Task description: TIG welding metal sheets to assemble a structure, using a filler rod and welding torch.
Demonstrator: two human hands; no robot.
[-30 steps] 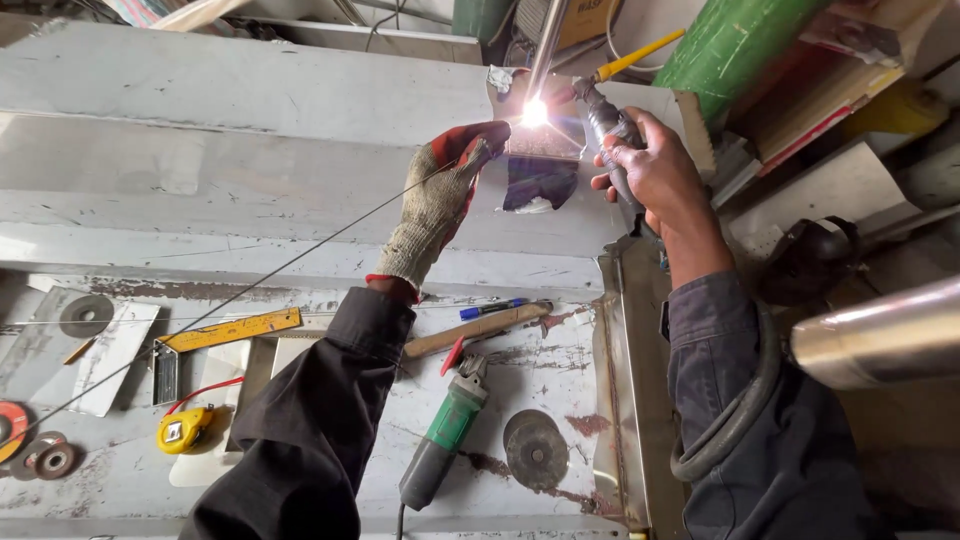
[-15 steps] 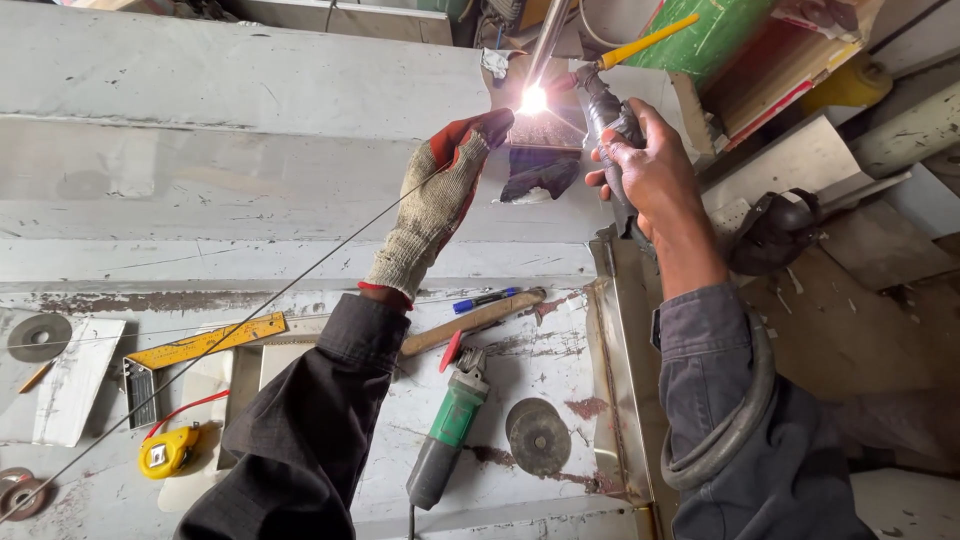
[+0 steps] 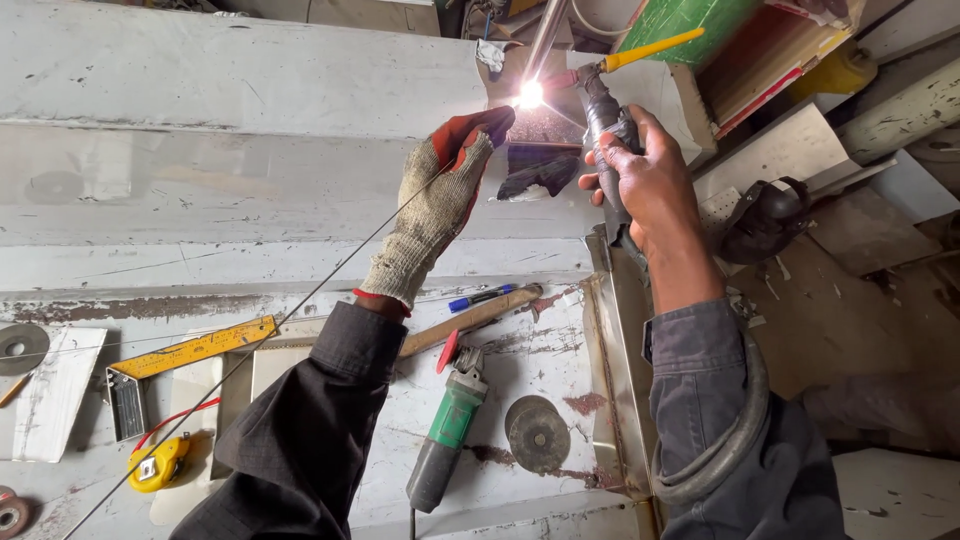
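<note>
The bright arc glare (image 3: 530, 95) washes out the spot where the rod tip and the torch nozzle meet, so the joint itself cannot be made out. The metal tube (image 3: 545, 35) rising from there runs out of view at 12 o'clock, and the far end of the filler rod (image 3: 300, 310) leaves the view at 7 o'clock. A grinding disc (image 3: 12, 515) at 8 o'clock is cut off by the edge.

The left hand (image 3: 435, 205), in a knitted glove with red fingertips, is closed around the thin wire-like filler rod, pinching it near the glare. The bare right hand (image 3: 645, 185) is wrapped tight around the grey welding torch (image 3: 605, 125), whose yellow back cap points towards 1 o'clock; its thick hose (image 3: 735, 440) loops round the dark sleeve.

Below, on the scuffed, paint-chipped white worktop (image 3: 200, 180), lie a green-bodied angle grinder (image 3: 445, 440) at 6 o'clock, a round disc (image 3: 537, 433) just beside it, a wooden-handled hammer (image 3: 470, 320) partly hidden by the left sleeve, a blue marker (image 3: 482, 298), a yellow square ruler (image 3: 195, 347) and a yellow tape measure (image 3: 158, 465). A dark welding mask (image 3: 765, 220) sits at 3 o'clock among sheet-metal pieces.
</note>
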